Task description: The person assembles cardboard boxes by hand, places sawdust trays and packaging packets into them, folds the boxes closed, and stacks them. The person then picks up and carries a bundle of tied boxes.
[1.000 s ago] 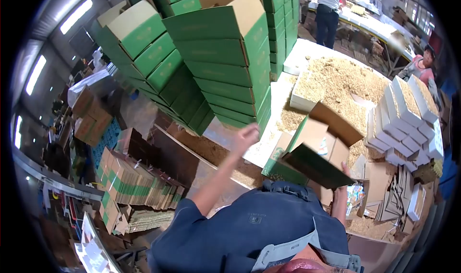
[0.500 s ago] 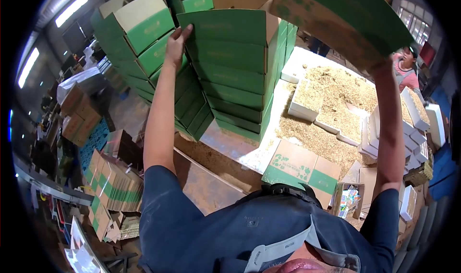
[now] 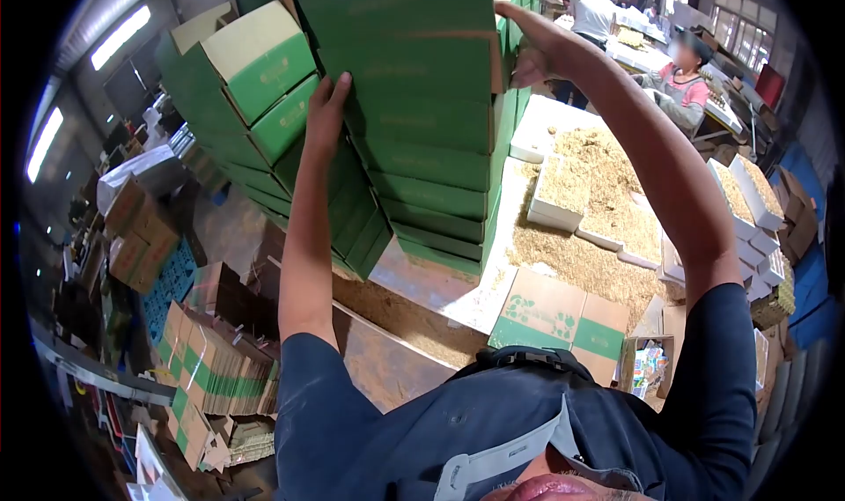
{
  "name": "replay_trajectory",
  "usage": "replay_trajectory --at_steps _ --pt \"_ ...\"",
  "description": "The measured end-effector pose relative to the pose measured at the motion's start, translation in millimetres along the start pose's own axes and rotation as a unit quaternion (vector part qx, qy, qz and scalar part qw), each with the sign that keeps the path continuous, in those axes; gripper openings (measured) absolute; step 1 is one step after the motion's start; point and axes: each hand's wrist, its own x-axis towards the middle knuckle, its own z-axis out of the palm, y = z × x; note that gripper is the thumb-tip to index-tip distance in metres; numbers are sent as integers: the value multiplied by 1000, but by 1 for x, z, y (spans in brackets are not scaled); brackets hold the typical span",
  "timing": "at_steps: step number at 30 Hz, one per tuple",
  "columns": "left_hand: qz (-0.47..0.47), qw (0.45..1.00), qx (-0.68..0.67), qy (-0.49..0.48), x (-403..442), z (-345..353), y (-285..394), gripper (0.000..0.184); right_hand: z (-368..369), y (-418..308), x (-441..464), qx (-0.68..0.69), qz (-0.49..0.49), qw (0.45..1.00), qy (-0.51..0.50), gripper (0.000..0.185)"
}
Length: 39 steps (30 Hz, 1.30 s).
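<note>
A tall stack of green cartons (image 3: 422,122) stands in front of me. My left hand (image 3: 327,109) rests against the left edge of the stack near its top, its fingers close together on the cardboard. At the stack's upper right side is my right hand (image 3: 539,45), its fingers at the edge of the topmost carton (image 3: 400,8). Both hands seem to press that column from its two sides. Another stack of green cartons (image 3: 271,68) with an open top stands just to the left.
A flat carton (image 3: 550,312) lies on the worktable beside wood shavings (image 3: 603,184). White trays (image 3: 744,206) are piled at the right. Bundled flat cardboard (image 3: 220,369) lies at lower left. A person in pink (image 3: 687,87) is at back right.
The open carton first lay by my right side, then was raised in my right hand, and now sits on top of the column. My left hand went up to the stack's left edge.
</note>
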Motion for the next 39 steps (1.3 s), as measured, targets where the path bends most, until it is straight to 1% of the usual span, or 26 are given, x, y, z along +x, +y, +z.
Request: replay_trajectory --at_steps 1,2,4,5,7,9,12,15,17,18,19,21,22,23,25,26,27,29,31,32,33,34,35,37,38,39 --pt "-11 1000 -27 -2 0 1 1 46 -4 -6 -4 -96 -46 992 -68 82" --pt "-10 1000 -28 -6 1 0 -1 46 -3 -10 -5 -95 -45 992 -65 82" --pt "-20 999 -33 -18 5 -2 -9 47 26 -39 -25 -134 87 984 72 81" --pt "-18 999 -33 -25 7 -1 -11 47 23 -38 -21 -131 88 984 78 81" --pt "6 998 -58 -29 7 -1 -13 46 13 -28 -7 -202 130 970 37 82" --pt "7 998 -51 -32 10 0 -15 46 8 -18 -2 -204 121 970 52 85" --pt "5 999 -33 -29 11 -1 -16 47 5 -15 -2 -187 114 975 32 82" --pt "5 999 -24 -28 13 0 -18 48 4 -7 2 -143 139 980 19 77" --pt "9 999 -17 -29 12 0 -19 48 3 2 9 -103 110 988 35 74" --pt "4 999 -24 -26 11 1 -18 49 3 3 5 -98 92 991 25 79" --pt "1 999 -33 -21 11 1 -17 50 0 3 1 -99 89 991 25 79" --pt "-9 999 -41 -16 9 1 -16 52 -3 7 -9 -107 50 993 8 85" --pt "-20 999 -47 -14 9 0 -16 53 -1 9 -13 -99 32 994 29 94" --pt "-20 999 -45 -13 8 -1 -15 53 -3 13 -12 -98 31 994 27 94" --pt "-37 995 -87 -21 8 -2 -10 56 -3 14 -8 -54 91 989 100 102" --pt "-36 995 -86 -19 7 -2 -8 56 -7 15 -9 -92 95 986 102 114" --pt "-37 994 -97 -24 4 0 -2 57 -5 13 -15 -93 95 986 100 114" --pt "-37 993 -109 -26 1 -1 0 57 -3 9 -27 -146 40 980 130 112" --pt "-54 993 -106 -8 4 -1 -4 57 -7 12 -32 -144 29 980 137 109" --pt "-56 993 -105 -9 6 -1 -6 57 -9 16 -28 -156 12 975 156 108" --pt "-52 992 -111 -28 7 -2 -8 57 -9 18 -28 -169 -5 970 175 107" --pt "-47 991 -118 -46 7 -2 -9 57 -10 19 -30 -161 -12 971 176 103" --pt "-48 991 -118 -47 7 -1 -11 57 -11 21 -31 -161 -10 971 176 103" --pt "-42 996 -82 -19 10 -1 -16 58 -9 22 -34 -155 -61 970 179 96" --pt "-42 996 -81 -21 13 -2 -21 58 -10 23 -33 -130 -58 974 178 90" --pt "-51 995 -85 -10 15 -4 -25 59 -8 22 -37 -129 -56 974 178 90"
